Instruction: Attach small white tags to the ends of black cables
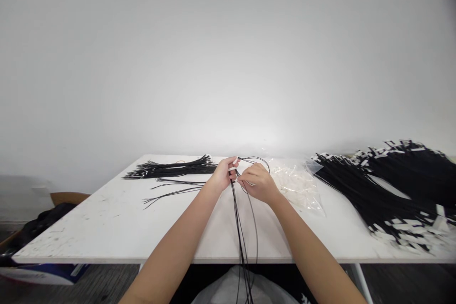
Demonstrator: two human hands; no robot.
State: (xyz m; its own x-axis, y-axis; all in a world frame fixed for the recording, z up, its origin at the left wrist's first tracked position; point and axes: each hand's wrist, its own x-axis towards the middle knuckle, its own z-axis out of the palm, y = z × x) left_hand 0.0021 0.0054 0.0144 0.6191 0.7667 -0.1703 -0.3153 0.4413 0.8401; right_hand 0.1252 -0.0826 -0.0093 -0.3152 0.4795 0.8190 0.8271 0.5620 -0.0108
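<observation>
My left hand (223,174) is closed around several thin black cables (238,228), held up above the middle of the table. White connector pieces (232,169) show between its fingers. The cables hang down past the table's front edge toward my lap, and one loops out to the right behind the hands. Close beside it, my right hand (260,183) pinches a thin black cable near a white end piece. Its fingers hide the exact point of contact.
On the white table (107,228), a bundle of black cables (174,168) lies at back left, with loose cables (174,194) before it. Right of my hands is a clear plastic bag (299,187) of small white parts. Large black cable bundles with white ends (356,194) cover the right side.
</observation>
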